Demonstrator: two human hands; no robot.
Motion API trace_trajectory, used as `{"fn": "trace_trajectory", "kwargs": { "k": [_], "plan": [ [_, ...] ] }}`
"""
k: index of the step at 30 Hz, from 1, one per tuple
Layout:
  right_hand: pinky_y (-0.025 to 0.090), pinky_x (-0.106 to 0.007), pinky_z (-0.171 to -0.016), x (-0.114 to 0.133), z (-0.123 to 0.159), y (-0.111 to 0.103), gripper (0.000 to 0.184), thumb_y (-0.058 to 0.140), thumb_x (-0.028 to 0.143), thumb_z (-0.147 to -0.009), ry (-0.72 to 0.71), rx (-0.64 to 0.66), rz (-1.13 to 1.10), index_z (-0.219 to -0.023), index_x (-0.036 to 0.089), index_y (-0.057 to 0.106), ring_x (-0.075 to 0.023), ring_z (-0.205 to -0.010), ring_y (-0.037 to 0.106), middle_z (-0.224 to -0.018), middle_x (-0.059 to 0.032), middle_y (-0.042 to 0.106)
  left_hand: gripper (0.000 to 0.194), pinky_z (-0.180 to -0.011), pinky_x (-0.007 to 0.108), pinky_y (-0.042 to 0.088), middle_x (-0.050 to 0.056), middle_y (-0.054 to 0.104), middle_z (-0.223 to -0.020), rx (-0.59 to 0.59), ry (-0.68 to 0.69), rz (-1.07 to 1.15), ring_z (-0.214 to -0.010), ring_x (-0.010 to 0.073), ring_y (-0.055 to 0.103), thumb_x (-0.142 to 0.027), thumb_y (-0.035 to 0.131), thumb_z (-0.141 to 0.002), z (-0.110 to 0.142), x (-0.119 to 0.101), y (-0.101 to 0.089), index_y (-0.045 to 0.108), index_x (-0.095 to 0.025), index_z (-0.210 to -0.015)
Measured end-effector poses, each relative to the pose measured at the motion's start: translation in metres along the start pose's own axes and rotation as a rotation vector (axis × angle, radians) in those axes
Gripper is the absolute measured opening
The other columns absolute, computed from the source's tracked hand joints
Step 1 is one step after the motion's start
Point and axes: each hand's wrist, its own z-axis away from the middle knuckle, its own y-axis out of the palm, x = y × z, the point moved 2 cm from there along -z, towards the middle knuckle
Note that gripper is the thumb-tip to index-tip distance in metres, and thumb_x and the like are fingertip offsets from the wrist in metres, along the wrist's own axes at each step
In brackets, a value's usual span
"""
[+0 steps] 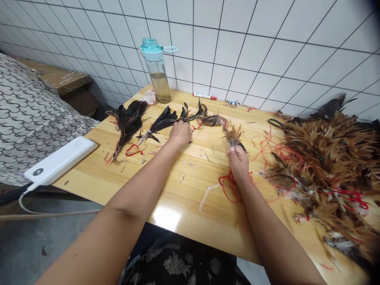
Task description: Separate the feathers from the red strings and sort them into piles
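Note:
My right hand (239,161) is closed around the base of a small bunch of brown feathers (233,134), whose tips fan out above the thumb. Under that wrist lies a tangle of red string (229,186). Farther left, my left hand (179,135) is down on the table with its fingers curled, right beside the black feathers (164,119); what sits under its fingertips is hidden. Just beyond it are loose curved dark feathers (202,109) with bits of red string. Another dark feather bunch (128,120) lies at the left, near a red string loop (134,150).
A large heap of brown feathers (332,158) covers the table's right side, with thin red threads (276,146) beside it. At the back stand a water bottle (158,75) and a red-capped marker (204,96). A white power bank (61,160) with a cable rests at the left edge.

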Motion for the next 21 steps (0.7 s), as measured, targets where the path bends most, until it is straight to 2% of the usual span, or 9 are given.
{"fn": "trace_trajectory", "kwargs": {
  "k": [2, 4, 8, 10, 14, 21],
  "plan": [
    [0.038, -0.031, -0.072, -0.001, -0.001, 0.0, 0.028, 0.044, 0.037, -0.086, -0.018, -0.048, 0.002, -0.064, 0.021, 0.051, -0.017, -0.074, 0.046, -0.072, -0.0011, 0.046, 0.01, -0.09, 0.038, 0.043, 0.014, 0.064, -0.092, -0.007, 0.042, 0.132, -0.096, 0.0255, 0.058, -0.019, 0.052, -0.083, -0.001, -0.002, 0.0, 0.06, -0.013, -0.08],
    [0.038, -0.032, -0.072, -0.003, -0.003, 0.0, 0.027, 0.046, 0.036, -0.084, -0.026, -0.071, -0.008, -0.062, 0.021, 0.052, -0.0173, -0.075, 0.046, -0.073, -0.0014, 0.045, 0.006, -0.082, 0.034, 0.045, 0.009, 0.063, -0.083, 0.023, 0.086, 0.376, -0.084, 0.0198, 0.059, -0.017, 0.051, -0.083, 0.0, -0.005, -0.001, 0.055, -0.015, -0.079],
    [0.038, -0.031, -0.073, -0.006, -0.004, 0.001, 0.027, 0.047, 0.037, -0.083, -0.001, -0.059, -0.057, -0.062, 0.021, 0.05, -0.0162, -0.074, 0.044, -0.074, -0.0007, 0.044, 0.006, -0.065, 0.023, 0.043, 0.0, 0.058, -0.07, 0.284, 0.162, 0.936, -0.063, 0.0093, 0.054, -0.018, 0.051, -0.084, 0.006, -0.018, -0.003, 0.048, -0.016, -0.08],
    [0.038, -0.03, -0.073, -0.006, -0.005, 0.001, 0.028, 0.047, 0.038, -0.084, 0.018, -0.037, -0.094, -0.062, 0.021, 0.048, -0.0158, -0.074, 0.043, -0.073, -0.0001, 0.043, 0.009, -0.061, 0.021, 0.041, -0.001, 0.057, -0.069, 0.366, 0.183, 1.068, -0.059, 0.0073, 0.052, -0.021, 0.056, -0.083, 0.01, -0.023, -0.005, 0.05, -0.015, -0.083],
    [0.038, -0.03, -0.072, -0.006, -0.005, 0.002, 0.027, 0.047, 0.039, -0.084, 0.045, -0.001, -0.168, -0.064, 0.021, 0.046, -0.0152, -0.073, 0.043, -0.073, 0.0003, 0.043, 0.012, -0.061, 0.02, 0.04, -0.001, 0.057, -0.067, 0.418, 0.202, 1.071, -0.058, 0.0071, 0.052, -0.021, 0.06, -0.08, 0.015, -0.034, -0.001, 0.051, -0.014, -0.082],
    [0.036, -0.03, -0.073, -0.007, -0.005, 0.003, 0.027, 0.047, 0.035, -0.085, -0.008, 0.063, -0.095, -0.062, 0.022, 0.045, -0.0156, -0.07, 0.042, -0.07, 0.0005, 0.044, 0.01, -0.06, 0.02, 0.039, -0.001, 0.058, -0.069, 0.421, 0.367, 0.976, -0.062, 0.0083, 0.051, -0.022, 0.059, -0.078, 0.03, -0.062, 0.015, 0.053, -0.014, -0.081]
  ]
}}
